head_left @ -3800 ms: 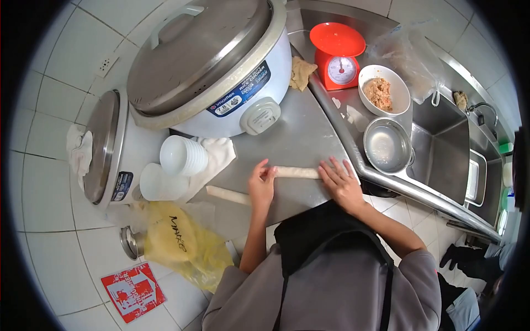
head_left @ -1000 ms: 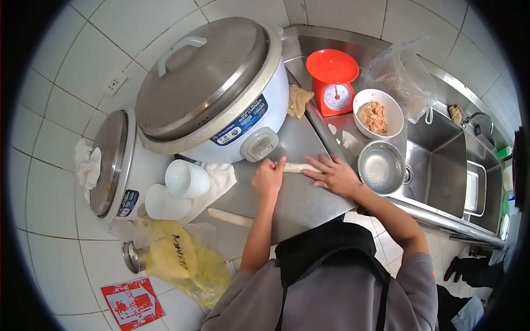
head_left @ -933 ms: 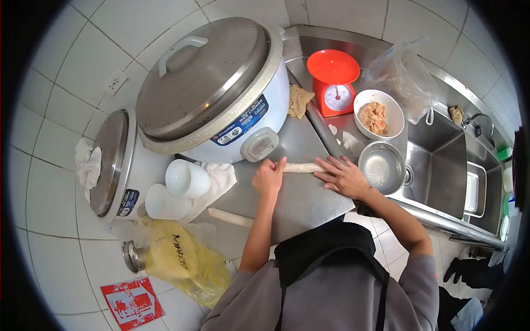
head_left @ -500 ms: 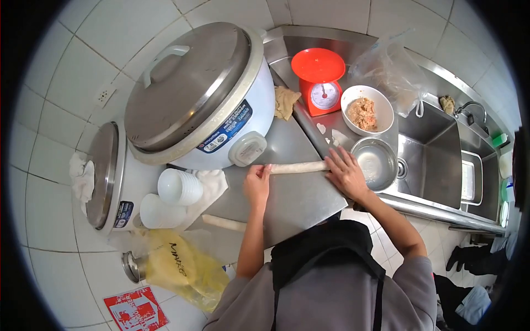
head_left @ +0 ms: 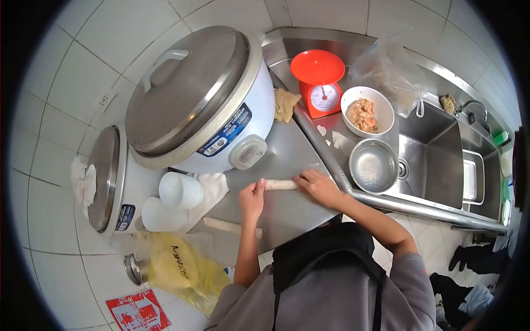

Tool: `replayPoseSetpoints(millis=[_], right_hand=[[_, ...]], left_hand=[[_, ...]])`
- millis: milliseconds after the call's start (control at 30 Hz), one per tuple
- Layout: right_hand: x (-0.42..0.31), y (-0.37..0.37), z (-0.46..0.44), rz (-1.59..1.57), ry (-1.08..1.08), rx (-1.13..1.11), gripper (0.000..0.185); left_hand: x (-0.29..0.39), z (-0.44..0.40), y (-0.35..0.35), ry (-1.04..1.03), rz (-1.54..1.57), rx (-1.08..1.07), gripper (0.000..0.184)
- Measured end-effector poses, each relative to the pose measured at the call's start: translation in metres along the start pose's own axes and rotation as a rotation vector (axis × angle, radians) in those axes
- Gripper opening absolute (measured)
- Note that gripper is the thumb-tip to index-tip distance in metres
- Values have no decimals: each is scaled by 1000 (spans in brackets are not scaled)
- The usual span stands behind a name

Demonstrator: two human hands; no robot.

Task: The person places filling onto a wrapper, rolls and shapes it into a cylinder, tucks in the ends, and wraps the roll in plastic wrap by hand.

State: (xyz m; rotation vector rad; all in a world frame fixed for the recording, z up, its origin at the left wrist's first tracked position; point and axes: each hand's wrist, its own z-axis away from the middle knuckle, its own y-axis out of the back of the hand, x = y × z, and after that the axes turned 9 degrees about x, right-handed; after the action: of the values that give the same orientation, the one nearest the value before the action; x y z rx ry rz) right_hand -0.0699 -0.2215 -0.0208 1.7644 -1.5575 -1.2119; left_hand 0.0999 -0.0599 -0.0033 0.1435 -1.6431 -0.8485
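Note:
A long, pale, thin-wrapped spring roll [head_left: 281,185] lies on the steel table in front of me. My left hand [head_left: 252,202] pinches its left end between thumb and fingers. My right hand [head_left: 319,188] is closed over the other end, its curled fingers hiding that tip. A second spring roll [head_left: 225,224] rests nearer me on the left, partly behind my left forearm. To the right, a metal bowl [head_left: 374,166] holds cloudy liquid. Beyond it, a white bowl [head_left: 353,124] contains an orange-pink minced filling [head_left: 362,115].
A big rice cooker [head_left: 193,105] stands at the back left, with stacked white cups [head_left: 179,190] before it. A red scale [head_left: 323,99] sits behind the bowls. A raised steel edge [head_left: 314,140] borders the sink counter. The sink [head_left: 428,160] is far right; a yellow bag [head_left: 185,270] lies lower left.
Both hands and the roll have come closer to me. My right hand has slid left toward my left hand, its fingers now curled rather than spread. Less of the roll shows between the hands.

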Motion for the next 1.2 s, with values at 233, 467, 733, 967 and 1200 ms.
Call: replayPoseSetpoints(millis=[233, 467, 733, 967, 1200], right_hand=[[-8, 9, -9, 43, -1, 74, 35], [-9, -3, 1, 76, 18, 36, 41], [-11, 0, -1, 55, 19, 25, 43], [-9, -4, 1, 50, 28, 42, 43], [-8, -3, 1, 46, 29, 47, 42]], left_hand=[[-11, 20, -3, -42, 78, -41, 31], [-2, 19, -12, -37, 107, 25, 29], [-15, 19, -16, 9, 247, 80, 25], [-11, 22, -10, 87, 194, 76, 21], [-7, 19, -12, 58, 210, 36, 23]])
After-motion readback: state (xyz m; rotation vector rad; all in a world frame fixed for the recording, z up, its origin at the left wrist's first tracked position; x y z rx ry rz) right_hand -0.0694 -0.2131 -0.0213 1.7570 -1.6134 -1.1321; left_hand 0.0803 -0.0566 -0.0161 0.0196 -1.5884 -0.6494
